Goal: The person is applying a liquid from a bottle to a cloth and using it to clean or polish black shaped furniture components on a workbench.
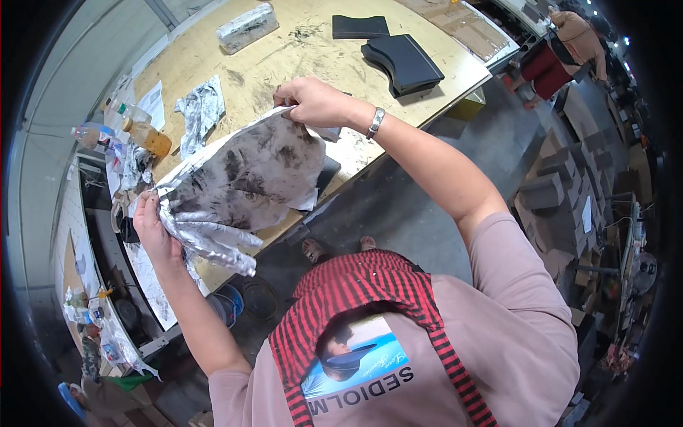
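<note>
Overhead, smudged sheet [249, 171] between hands.

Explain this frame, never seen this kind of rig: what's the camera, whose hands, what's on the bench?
There is no machine here. One wide fisheye camera sits on a person's head and looks down, so straight edges bend near the rim. Both forearms belong to the wearer. The left hand and the right hand hold up a crumpled, black-stained white sheet, stretched between them. Below lies a wooden workbench smeared with black marks. On it: black curved foam pieces, a wrapped grey block, another stained rag, and an amber bottle at the left edge.
</note>
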